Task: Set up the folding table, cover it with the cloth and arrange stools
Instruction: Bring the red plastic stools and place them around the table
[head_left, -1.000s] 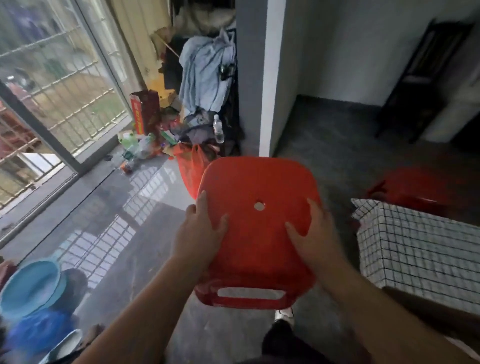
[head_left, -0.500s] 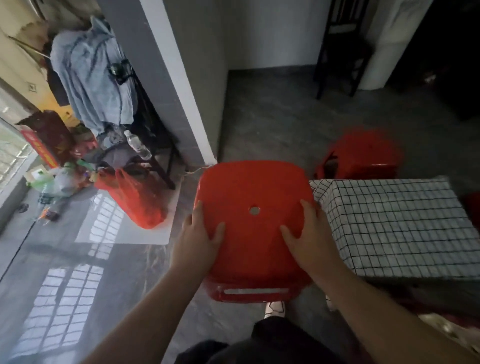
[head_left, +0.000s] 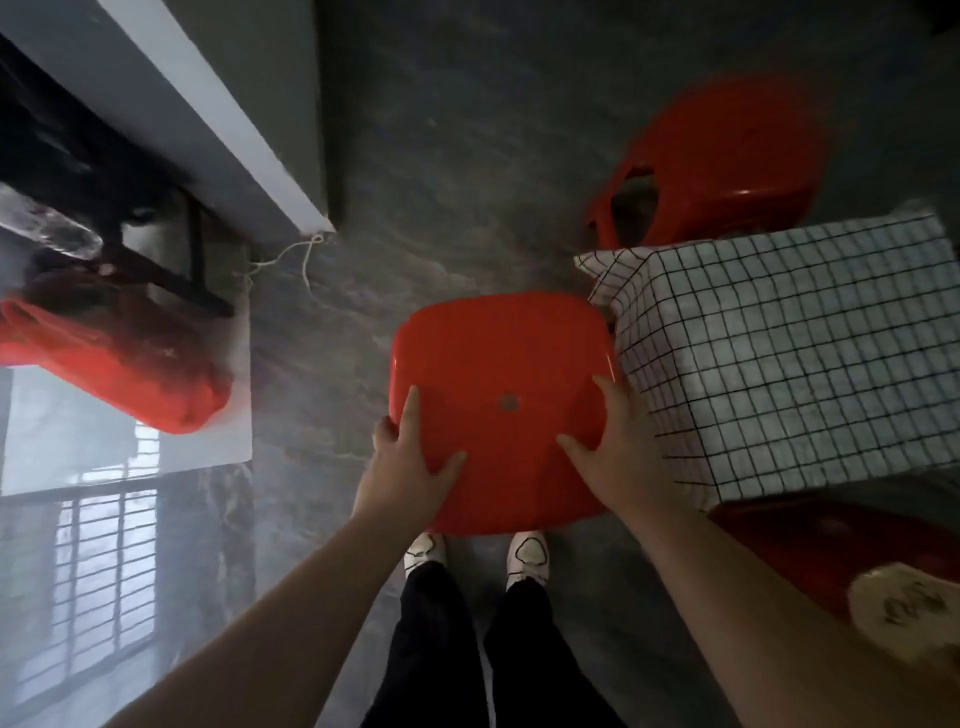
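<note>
I hold a red plastic stool by its square seat, which has a small hole in the middle. My left hand grips the seat's near left edge and my right hand grips its near right edge. The stool sits right against the left side of the folding table, which is covered by a white cloth with a black grid. A second red stool stands beyond the table's far side. Part of a third red stool shows under the table's near edge.
A grey wall corner with a white edge juts out at the upper left, with string at its base. A red plastic bag and a dark rack with a bottle lie at the far left. My two feet stand just behind the stool.
The view has tipped down and turned right. The stool in my hands has come lower and closer to the table's left side, and the window and clutter have left the view.
</note>
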